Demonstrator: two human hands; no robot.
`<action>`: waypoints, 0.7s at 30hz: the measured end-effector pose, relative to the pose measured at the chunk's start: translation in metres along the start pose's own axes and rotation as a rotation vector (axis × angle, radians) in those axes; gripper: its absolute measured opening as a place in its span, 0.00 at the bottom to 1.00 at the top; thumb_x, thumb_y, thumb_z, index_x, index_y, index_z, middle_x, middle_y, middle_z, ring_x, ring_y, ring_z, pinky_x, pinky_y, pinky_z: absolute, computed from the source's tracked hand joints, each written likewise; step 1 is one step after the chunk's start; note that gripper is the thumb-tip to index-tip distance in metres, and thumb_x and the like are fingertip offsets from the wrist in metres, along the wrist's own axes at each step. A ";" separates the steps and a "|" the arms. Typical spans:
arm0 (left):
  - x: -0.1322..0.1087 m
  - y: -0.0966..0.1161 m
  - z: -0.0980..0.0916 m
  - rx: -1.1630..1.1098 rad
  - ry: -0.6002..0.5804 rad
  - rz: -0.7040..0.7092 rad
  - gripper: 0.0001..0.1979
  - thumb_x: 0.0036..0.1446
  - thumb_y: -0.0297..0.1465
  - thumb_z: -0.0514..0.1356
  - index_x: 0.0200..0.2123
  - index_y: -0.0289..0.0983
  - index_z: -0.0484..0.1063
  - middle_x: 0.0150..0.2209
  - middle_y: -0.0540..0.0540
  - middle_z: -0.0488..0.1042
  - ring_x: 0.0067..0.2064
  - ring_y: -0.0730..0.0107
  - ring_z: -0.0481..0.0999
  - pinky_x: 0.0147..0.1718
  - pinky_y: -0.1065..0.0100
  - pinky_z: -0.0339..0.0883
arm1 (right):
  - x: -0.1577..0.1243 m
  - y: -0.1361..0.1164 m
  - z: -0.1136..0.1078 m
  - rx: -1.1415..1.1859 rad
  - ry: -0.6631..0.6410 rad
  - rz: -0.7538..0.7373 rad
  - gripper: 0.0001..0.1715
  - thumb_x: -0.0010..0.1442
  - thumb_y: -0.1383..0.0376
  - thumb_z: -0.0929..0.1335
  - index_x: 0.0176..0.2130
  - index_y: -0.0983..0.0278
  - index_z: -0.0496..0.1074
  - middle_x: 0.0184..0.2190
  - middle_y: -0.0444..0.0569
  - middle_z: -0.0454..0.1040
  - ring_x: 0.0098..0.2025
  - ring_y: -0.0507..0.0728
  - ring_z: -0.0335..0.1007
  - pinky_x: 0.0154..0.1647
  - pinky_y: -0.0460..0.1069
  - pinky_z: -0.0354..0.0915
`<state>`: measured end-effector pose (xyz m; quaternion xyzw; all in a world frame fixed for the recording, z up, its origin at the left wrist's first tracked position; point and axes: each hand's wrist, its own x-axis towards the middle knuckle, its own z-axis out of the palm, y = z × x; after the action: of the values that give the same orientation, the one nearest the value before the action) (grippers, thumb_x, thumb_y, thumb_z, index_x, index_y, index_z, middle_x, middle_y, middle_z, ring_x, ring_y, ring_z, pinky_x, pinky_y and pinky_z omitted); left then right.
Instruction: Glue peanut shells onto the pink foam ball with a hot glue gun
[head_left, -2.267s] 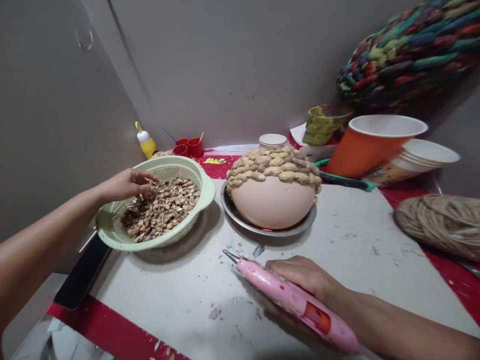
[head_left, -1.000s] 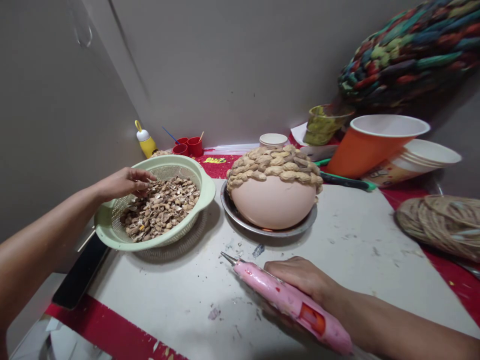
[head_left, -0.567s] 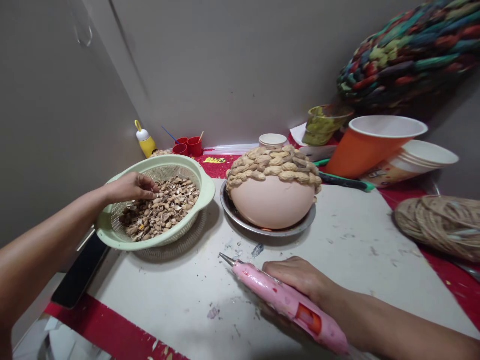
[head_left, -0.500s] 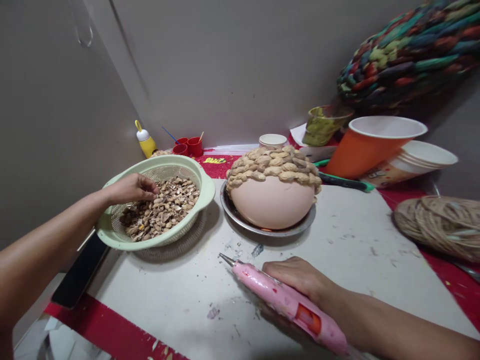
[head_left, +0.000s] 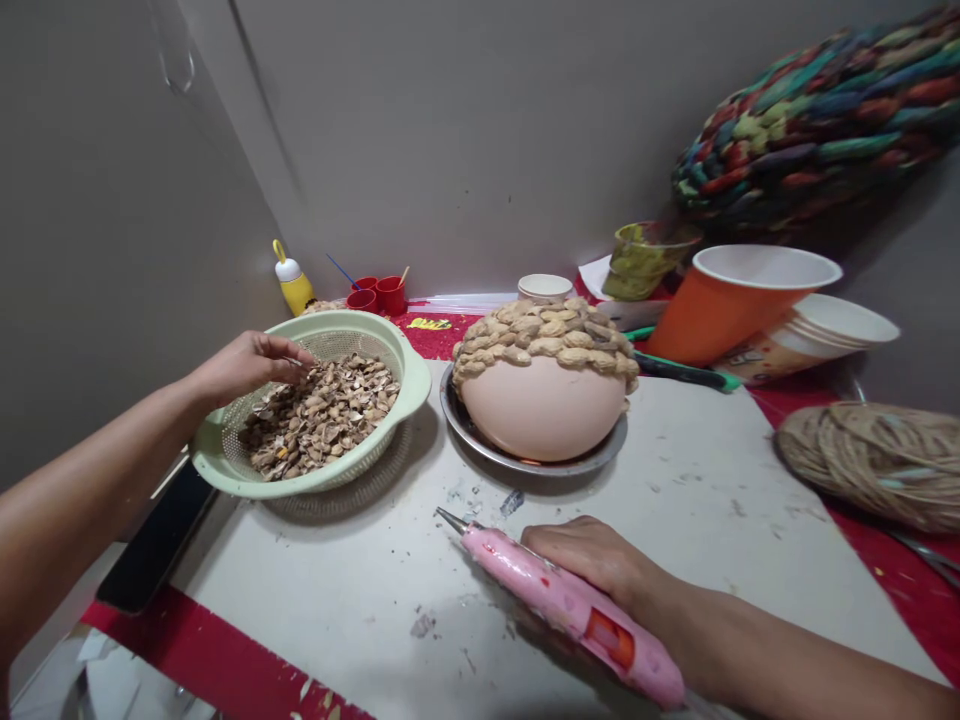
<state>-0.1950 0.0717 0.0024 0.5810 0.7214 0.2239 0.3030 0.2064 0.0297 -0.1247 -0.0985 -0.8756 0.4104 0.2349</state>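
Note:
My left hand (head_left: 255,365) hangs at the left side of a pale green colander (head_left: 417,378), its fingers loosely stretched over the peanut shells (head_left: 330,420) inside. I see nothing held in it, though the fingertips partly blend with the shells. In my right hand (head_left: 592,555) is a pink hot glue gun (head_left: 540,590), its metal nozzle pointing left and up above the board. Beyond it, a smooth pinkish, balloon-like dome (head_left: 536,405) rests in a shallow metal dish (head_left: 480,445). Rows of peanut shells (head_left: 555,335) cover the dome's upper part.
An orange paper cup (head_left: 697,310) and stacked paper cups (head_left: 817,335) lean at right, by a green-and-black-handled tool (head_left: 686,370). A twine bundle (head_left: 877,460) lies nearer. Small red cups (head_left: 388,295) and a yellow bottle (head_left: 294,285) stand behind; a black phone-like slab (head_left: 154,540) lies left.
My left hand has lifted slightly and its fingers have straightened out from a curled grip over the shells. The glue gun stays nearly in place; the view has shifted slightly.

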 end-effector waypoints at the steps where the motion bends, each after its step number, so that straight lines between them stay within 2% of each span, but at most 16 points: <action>1: -0.001 0.000 -0.001 0.023 0.025 0.003 0.16 0.41 0.39 0.70 0.35 0.39 0.81 0.36 0.47 0.84 0.41 0.60 0.81 0.47 0.59 0.73 | 0.000 -0.001 0.000 0.004 0.003 -0.001 0.15 0.60 0.64 0.64 0.27 0.62 0.54 0.21 0.41 0.59 0.23 0.48 0.51 0.24 0.46 0.49; 3: -0.002 -0.001 -0.002 0.074 0.028 0.001 0.17 0.41 0.39 0.70 0.36 0.39 0.82 0.36 0.48 0.84 0.41 0.60 0.80 0.48 0.60 0.72 | 0.000 -0.002 0.000 0.015 0.010 -0.007 0.15 0.61 0.63 0.64 0.27 0.62 0.54 0.21 0.41 0.59 0.23 0.48 0.52 0.23 0.45 0.49; 7: -0.005 -0.003 0.001 0.192 -0.154 0.021 0.19 0.43 0.44 0.69 0.36 0.39 0.81 0.33 0.48 0.83 0.36 0.61 0.78 0.39 0.64 0.72 | 0.000 -0.003 -0.001 0.027 0.005 0.007 0.13 0.59 0.64 0.64 0.27 0.63 0.55 0.22 0.40 0.59 0.23 0.47 0.52 0.24 0.45 0.49; 10: -0.006 -0.004 0.006 0.251 -0.227 0.062 0.19 0.44 0.45 0.69 0.36 0.39 0.80 0.32 0.49 0.81 0.35 0.63 0.76 0.35 0.66 0.70 | -0.001 -0.001 -0.001 0.026 0.001 0.013 0.11 0.55 0.65 0.63 0.27 0.62 0.53 0.22 0.40 0.58 0.23 0.48 0.50 0.24 0.45 0.48; 18: -0.006 -0.006 0.012 0.214 -0.256 0.093 0.19 0.45 0.45 0.69 0.36 0.39 0.78 0.31 0.49 0.79 0.34 0.64 0.75 0.34 0.67 0.69 | -0.006 0.006 0.003 0.008 -0.006 0.014 0.12 0.56 0.66 0.64 0.28 0.62 0.53 0.22 0.40 0.57 0.23 0.48 0.50 0.25 0.45 0.47; 21: -0.011 -0.004 0.010 0.129 -0.255 0.079 0.20 0.46 0.45 0.70 0.38 0.38 0.78 0.33 0.47 0.80 0.35 0.64 0.75 0.35 0.66 0.70 | -0.007 0.008 0.004 0.010 -0.005 0.012 0.13 0.55 0.67 0.65 0.28 0.62 0.52 0.22 0.40 0.57 0.23 0.48 0.49 0.25 0.45 0.46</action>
<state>-0.1893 0.0602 -0.0049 0.6511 0.6664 0.1133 0.3453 0.2101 0.0293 -0.1354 -0.1016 -0.8734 0.4165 0.2309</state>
